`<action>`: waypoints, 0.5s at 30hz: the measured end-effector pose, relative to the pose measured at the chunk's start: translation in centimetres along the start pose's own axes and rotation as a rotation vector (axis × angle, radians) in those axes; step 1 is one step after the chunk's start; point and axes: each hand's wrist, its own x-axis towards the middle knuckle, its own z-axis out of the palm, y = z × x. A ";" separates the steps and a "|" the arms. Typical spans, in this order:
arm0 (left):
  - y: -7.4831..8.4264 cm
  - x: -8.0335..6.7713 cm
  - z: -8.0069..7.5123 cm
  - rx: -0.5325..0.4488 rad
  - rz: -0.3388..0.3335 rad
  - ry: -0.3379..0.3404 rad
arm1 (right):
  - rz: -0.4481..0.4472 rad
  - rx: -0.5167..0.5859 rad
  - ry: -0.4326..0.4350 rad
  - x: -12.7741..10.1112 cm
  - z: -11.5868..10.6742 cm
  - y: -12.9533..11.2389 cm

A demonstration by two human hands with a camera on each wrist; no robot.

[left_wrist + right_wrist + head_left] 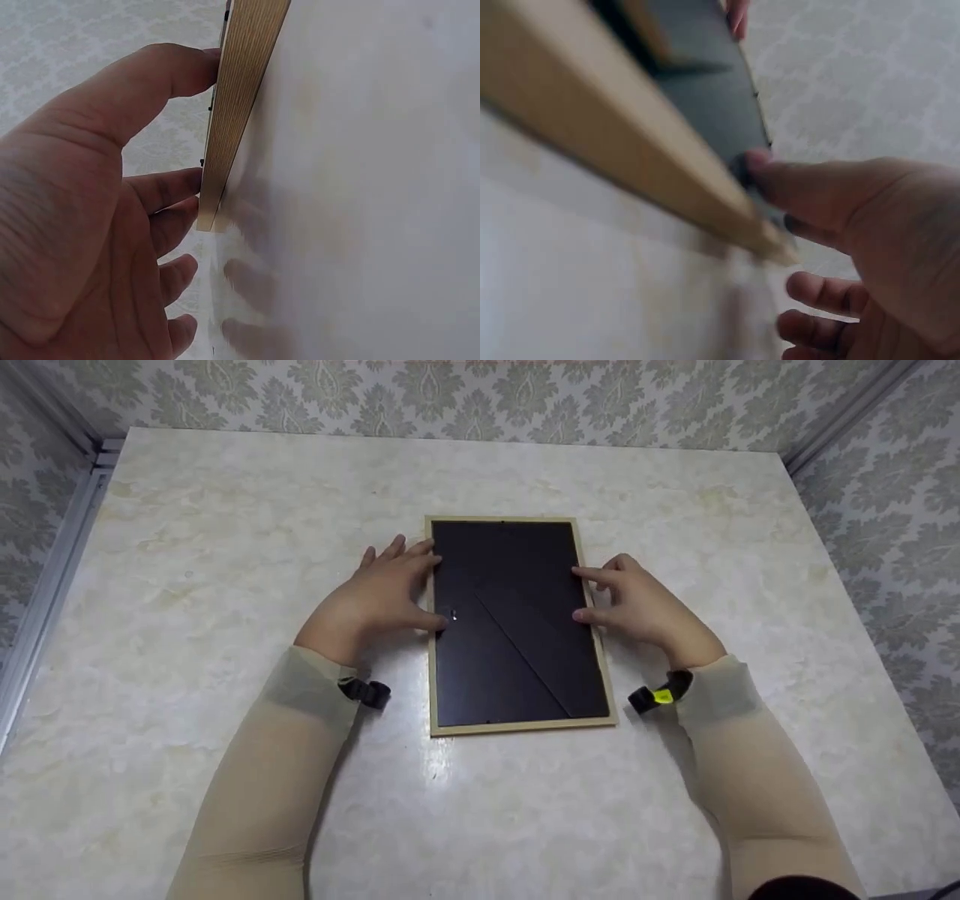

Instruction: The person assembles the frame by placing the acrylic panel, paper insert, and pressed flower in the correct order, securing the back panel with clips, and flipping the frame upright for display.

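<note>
A picture frame (517,622) lies back side up on the table, with a light wood border and a dark backing that carries a diagonal stand line. At its left edge is my left hand (379,592), fingers spread, thumb tip and a fingertip resting on the border and backing. Beside the thumb sits a small metal piece (453,616). My right hand (637,596) touches the opposite edge with its index fingertip and thumb, the other fingers bent loosely off the frame. In the left wrist view the wooden side (234,112) stands against the fingertips; the right wrist view shows the thumb (802,184) on the backing.
The pale marbled table (517,810) extends around the frame on every side. Patterned wall covering (480,397) rises behind it, and metal rails (56,592) run along the left. A dark round object (802,889) shows at the lower right edge.
</note>
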 end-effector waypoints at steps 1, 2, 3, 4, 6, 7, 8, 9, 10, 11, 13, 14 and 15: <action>0.1 0.0 0.1 -0.005 -0.004 -0.003 | -0.012 -0.008 0.009 -1.0 -0.1 -0.1; 0.1 0.0 0.1 -0.011 -0.006 -0.006 | -0.020 -0.011 0.021 -2.0 -0.1 -0.3; 0.2 0.0 0.2 -0.013 -0.010 -0.009 | -0.031 -0.011 0.033 -3.0 -0.1 -0.4; 0.3 0.0 0.2 -0.017 -0.011 -0.013 | -0.031 -0.009 0.048 -4.0 0.0 -0.5; 0.4 0.0 0.2 -0.017 -0.014 -0.020 | -0.016 0.017 0.067 -5.8 0.5 -0.8; 0.5 -0.1 0.1 -0.013 -0.017 -0.025 | -0.004 0.031 0.073 -6.6 0.8 -1.0; 0.5 -0.1 0.0 -0.009 -0.019 -0.030 | 0.011 0.046 0.079 -7.2 1.1 -1.1; 0.5 -0.1 0.0 -0.004 -0.022 -0.034 | 0.027 0.062 0.083 -7.7 1.5 -1.2; 0.6 -0.1 -0.1 0.003 -0.023 -0.037 | 0.046 0.078 0.091 -8.0 1.9 -1.3; 0.6 -0.1 -0.2 0.010 -0.026 -0.041 | 0.062 0.093 0.101 -8.2 2.2 -1.4; 0.7 0.0 -0.2 0.019 -0.033 -0.049 | 0.088 0.117 0.130 -8.4 2.9 -1.5; 0.7 0.0 -0.2 0.021 -0.034 -0.053 | 0.101 0.133 0.146 -8.4 3.2 -1.5; 0.7 0.0 -0.3 0.024 -0.035 -0.056 | 0.113 0.147 0.162 -8.4 3.5 -1.5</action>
